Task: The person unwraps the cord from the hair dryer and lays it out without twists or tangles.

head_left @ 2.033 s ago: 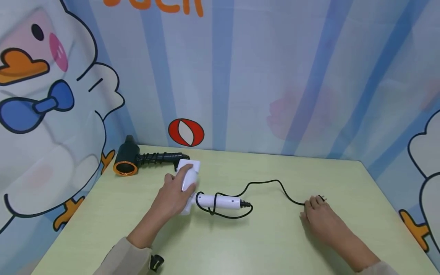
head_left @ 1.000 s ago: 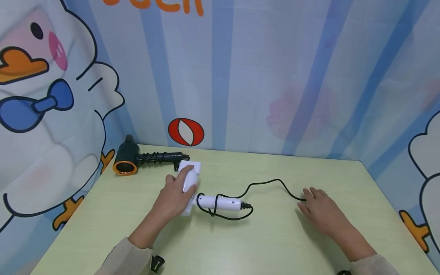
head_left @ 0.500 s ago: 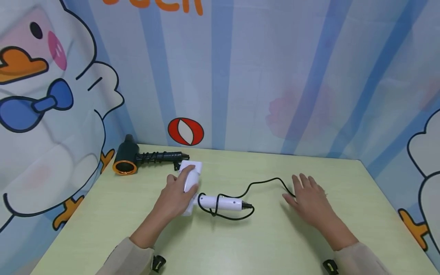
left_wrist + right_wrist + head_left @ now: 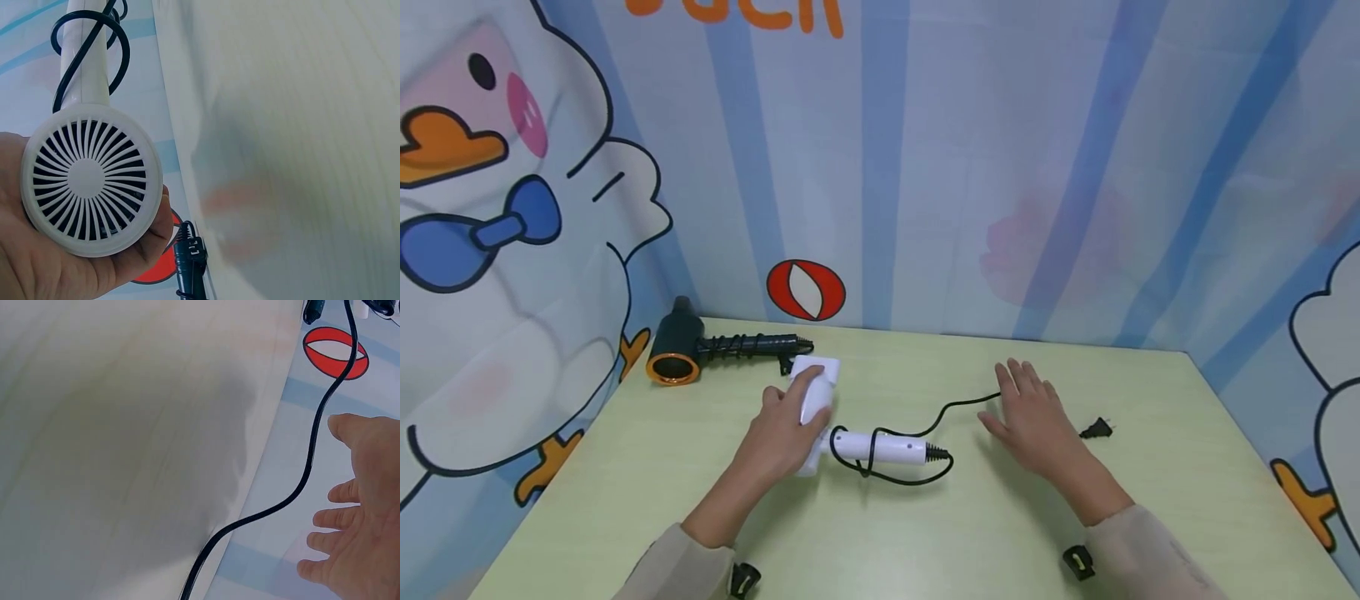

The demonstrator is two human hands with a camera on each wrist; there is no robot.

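White hair dryer (image 4: 897,448), one, the landmark here: in my left hand (image 4: 775,437), over the table (image 4: 925,533), handle pointing right; whether its underside touches the tabletop, I cannot tell.
Grille (image 4: 86,178), round, slatted: on the white hair dryer's end nearest the left wrist camera.
Cord (image 4: 958,403), black: looped loosely about the white hair dryer's handle, then running right.
Plug (image 4: 1099,428), black: at the cord's far end, well right of the white hair dryer.
Hands, two, apart from each other: my left clamped round the white hair dryer's body; my right hand (image 4: 1036,421) right of it, fingers straight, above the cord, contact uncertain.
Black hair dryer (image 4: 679,342), orange-rimmed, cord-wrapped handle: beyond and left of the white hair dryer.
Backdrop (image 4: 940,167), blue-striped: behind the white hair dryer.
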